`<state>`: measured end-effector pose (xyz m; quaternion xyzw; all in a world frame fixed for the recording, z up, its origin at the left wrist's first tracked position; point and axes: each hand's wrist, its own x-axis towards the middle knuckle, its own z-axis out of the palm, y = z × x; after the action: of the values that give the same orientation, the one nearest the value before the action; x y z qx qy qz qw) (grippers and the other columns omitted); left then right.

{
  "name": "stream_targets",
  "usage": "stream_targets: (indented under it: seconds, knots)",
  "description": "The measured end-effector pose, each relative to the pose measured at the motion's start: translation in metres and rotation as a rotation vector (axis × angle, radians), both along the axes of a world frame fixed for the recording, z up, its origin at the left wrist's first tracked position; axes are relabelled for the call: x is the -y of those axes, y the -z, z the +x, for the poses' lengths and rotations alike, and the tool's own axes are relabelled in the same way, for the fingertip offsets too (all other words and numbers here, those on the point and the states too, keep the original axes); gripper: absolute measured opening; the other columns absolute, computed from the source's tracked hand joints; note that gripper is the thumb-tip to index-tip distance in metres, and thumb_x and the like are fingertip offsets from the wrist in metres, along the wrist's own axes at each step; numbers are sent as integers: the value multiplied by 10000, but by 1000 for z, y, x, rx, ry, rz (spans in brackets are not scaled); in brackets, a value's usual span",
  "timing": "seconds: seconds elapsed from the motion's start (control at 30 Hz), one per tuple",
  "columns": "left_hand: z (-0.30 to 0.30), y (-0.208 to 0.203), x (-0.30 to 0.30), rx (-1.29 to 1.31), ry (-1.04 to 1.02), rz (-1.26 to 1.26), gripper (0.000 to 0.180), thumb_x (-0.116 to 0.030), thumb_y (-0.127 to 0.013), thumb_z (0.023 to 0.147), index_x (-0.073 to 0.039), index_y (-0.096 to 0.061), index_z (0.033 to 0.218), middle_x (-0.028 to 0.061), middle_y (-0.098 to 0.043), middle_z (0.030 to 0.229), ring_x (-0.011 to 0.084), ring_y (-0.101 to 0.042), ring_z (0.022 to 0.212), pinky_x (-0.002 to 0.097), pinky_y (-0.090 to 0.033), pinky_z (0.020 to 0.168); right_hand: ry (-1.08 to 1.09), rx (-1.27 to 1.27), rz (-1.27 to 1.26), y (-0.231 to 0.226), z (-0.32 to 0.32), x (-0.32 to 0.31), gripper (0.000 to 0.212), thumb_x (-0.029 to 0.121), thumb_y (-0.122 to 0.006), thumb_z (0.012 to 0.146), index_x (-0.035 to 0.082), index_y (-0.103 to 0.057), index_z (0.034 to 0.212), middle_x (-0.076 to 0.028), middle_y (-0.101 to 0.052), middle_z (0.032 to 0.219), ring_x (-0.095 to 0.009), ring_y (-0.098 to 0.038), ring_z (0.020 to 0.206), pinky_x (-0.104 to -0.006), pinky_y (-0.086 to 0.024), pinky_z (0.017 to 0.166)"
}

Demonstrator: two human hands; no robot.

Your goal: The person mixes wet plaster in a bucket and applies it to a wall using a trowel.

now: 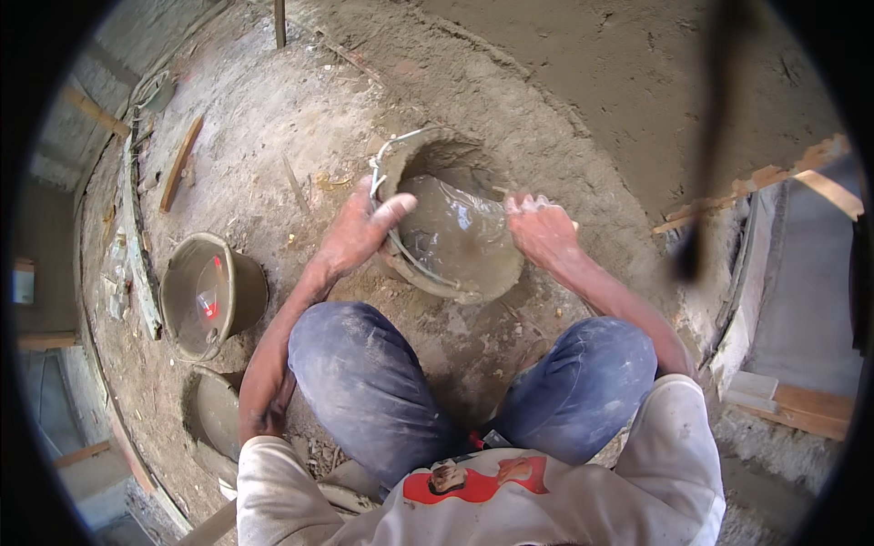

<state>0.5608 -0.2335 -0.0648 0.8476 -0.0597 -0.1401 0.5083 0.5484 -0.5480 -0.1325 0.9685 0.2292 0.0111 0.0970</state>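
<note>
Your two bare hands work at one of three mud-smeared round buckets.
Nearest you, two knees in dusty blue trousers [364, 382] flank the space below the grey, mud-coated round bucket [430, 281], which sits on the ground just beyond them, holding wet grey mix [460, 241]. Your left hand [358, 229] clasps its left rim, thumb over the edge, beside the bent whitish bail [375, 171]. Your right hand [544, 229] is closed round a short pale handle [574, 225] at the right rim; the rest of that tool is hard to make out. To your left stand two more grey round buckets [251, 291], the nearer partly behind your forearm; rough brown ground [282, 209] separates them from yours. Farther off lies one narrow brown wooden board [182, 164].
</note>
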Motion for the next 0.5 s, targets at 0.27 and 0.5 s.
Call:
stream_targets:
  seconds: [0.27,0.5]
  knots:
    - [-18,-2,-18,-110,249,114,884,-526,-677,970,104,-345,1495,304,-478,1458,365,-473,1382,452,-385,1145,-5,-437,338,46,14,-16,268,198,-583,981,-7,-693,1114,-225,-715,837,-376,-735,748,-482,-594,621]
    - [-22,15,-26,-7,236,129,858,-531,-651,986,97,-356,1491,287,-505,1432,346,-477,1373,441,-377,1144,-154,-661,465,47,-4,-33,380,317,-527,1058,-32,-676,1030,-252,-663,735,-413,-704,689,-500,-577,586]
